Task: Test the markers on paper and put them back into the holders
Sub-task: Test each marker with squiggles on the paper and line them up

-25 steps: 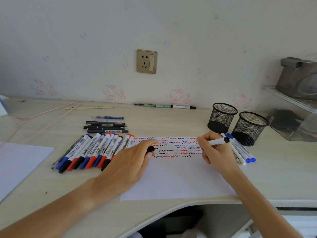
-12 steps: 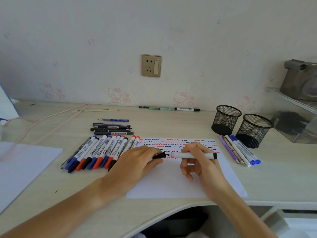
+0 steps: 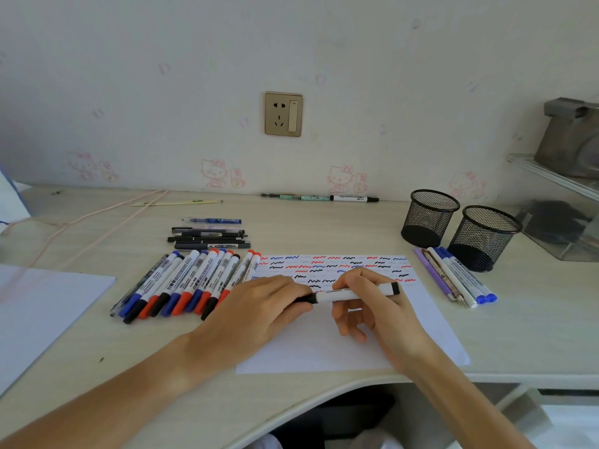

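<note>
A white marker (image 3: 353, 293) with black ends lies level above the paper (image 3: 343, 345), held between both hands. My left hand (image 3: 259, 311) pinches its black cap (image 3: 304, 299), which sits on the marker's left end. My right hand (image 3: 376, 306) grips the barrel with thumb and forefinger. The sheet's top strip is full of red, blue and black squiggles (image 3: 334, 265). A row of several red, blue and black markers (image 3: 188, 283) lies left of the paper. Two black mesh holders (image 3: 429, 218) (image 3: 486, 238) stand at the back right.
Several pens and blue-capped markers (image 3: 455, 277) lie in front of the holders. Dark pens (image 3: 209, 238) lie behind the marker row, and two more pens (image 3: 319, 198) rest by the wall. Another white sheet (image 3: 42, 315) is at the left. A clear shelf (image 3: 557, 202) is at far right.
My right hand lifted the marker from the squiggles and turned it level. My left hand brought the black cap up and it now sits on the tip.
</note>
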